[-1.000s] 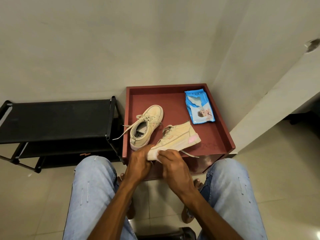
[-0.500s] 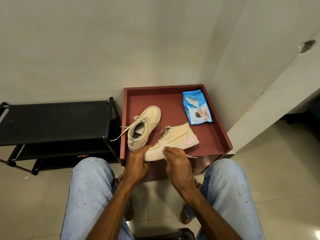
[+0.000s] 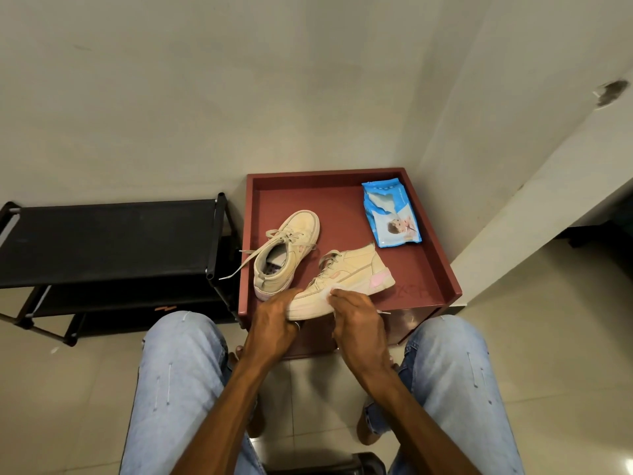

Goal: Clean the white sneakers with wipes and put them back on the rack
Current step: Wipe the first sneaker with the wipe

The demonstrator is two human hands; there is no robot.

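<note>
Two hands work at the near edge of the red table: the left hand grips the toe of one sneaker, while the right hand pinches a wipe against its side. Firm short strokes along the sole edge would serve best. The other sneaker sits just behind, the wipes pack at the table's far right, the empty black rack to its left.

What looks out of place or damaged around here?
A dark chipped patch mars the wall edge at upper right. The loose lace of the sneaker standing on the red table trails over the table's left rim. Otherwise nothing stands out.
</note>
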